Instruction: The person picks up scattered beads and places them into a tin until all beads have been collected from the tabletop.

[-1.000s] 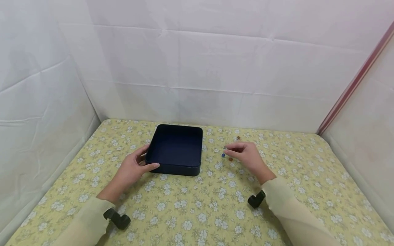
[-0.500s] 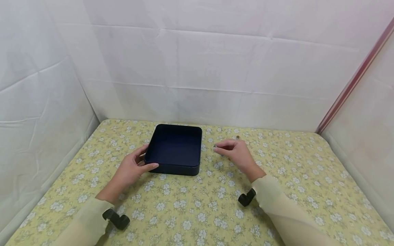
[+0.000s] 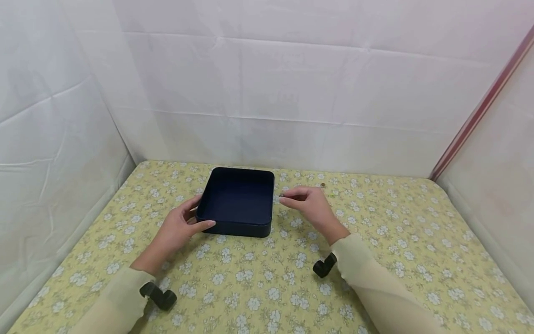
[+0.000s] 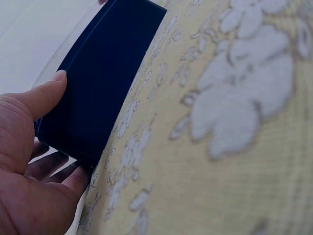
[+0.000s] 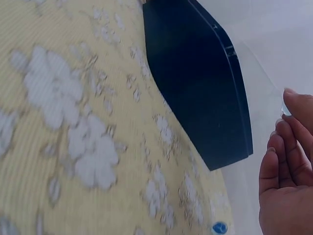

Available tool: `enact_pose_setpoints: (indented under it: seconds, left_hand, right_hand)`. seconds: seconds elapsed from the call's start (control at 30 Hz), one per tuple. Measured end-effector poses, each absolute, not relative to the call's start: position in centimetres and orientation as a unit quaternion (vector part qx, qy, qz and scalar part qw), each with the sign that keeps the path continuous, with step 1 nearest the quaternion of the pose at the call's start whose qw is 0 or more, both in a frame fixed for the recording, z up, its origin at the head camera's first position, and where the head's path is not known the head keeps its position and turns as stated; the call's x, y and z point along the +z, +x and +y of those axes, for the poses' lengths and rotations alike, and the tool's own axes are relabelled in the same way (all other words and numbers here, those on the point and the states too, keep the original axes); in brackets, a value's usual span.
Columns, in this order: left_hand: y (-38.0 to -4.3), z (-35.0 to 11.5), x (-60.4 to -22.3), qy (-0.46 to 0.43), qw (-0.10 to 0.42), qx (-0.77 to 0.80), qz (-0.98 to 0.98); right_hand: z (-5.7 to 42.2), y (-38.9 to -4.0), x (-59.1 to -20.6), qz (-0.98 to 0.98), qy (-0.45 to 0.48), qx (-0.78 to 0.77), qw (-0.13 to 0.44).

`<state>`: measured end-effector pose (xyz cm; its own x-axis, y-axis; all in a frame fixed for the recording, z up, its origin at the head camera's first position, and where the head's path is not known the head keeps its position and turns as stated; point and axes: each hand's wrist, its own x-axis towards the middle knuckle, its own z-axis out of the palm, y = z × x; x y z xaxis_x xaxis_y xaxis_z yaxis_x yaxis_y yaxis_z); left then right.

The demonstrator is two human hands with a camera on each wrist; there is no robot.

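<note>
The left hand grips the near left corner of the dark blue box, its thumb on the front wall, while the box rests on the flower-patterned counter. The right hand pinches a small glassy bead between thumb and fingers, just beside the box's right wall, seemingly above rim height. A blue bead and a brown bead lie on the counter. So smooth a bead could slip, so a light, even pinch near the fingertips seems best. The wrist should ride above the rim, the left hand bracing without tilting the box, and any release made low to limit rolling.
</note>
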<state>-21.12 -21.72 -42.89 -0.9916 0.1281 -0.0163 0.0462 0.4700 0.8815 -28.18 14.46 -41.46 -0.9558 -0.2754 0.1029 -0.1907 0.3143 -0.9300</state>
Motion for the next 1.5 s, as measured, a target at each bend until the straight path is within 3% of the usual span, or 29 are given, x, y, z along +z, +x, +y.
enact_pose_setpoints:
  seconds: [1.5]
  left_hand:
    - [-21.2, -21.8, -42.9, 0.051, 0.038, 0.506, 0.860]
  right_hand:
    - [7.1, -29.2, -39.2, 0.796, -0.203, -0.569, 0.046]
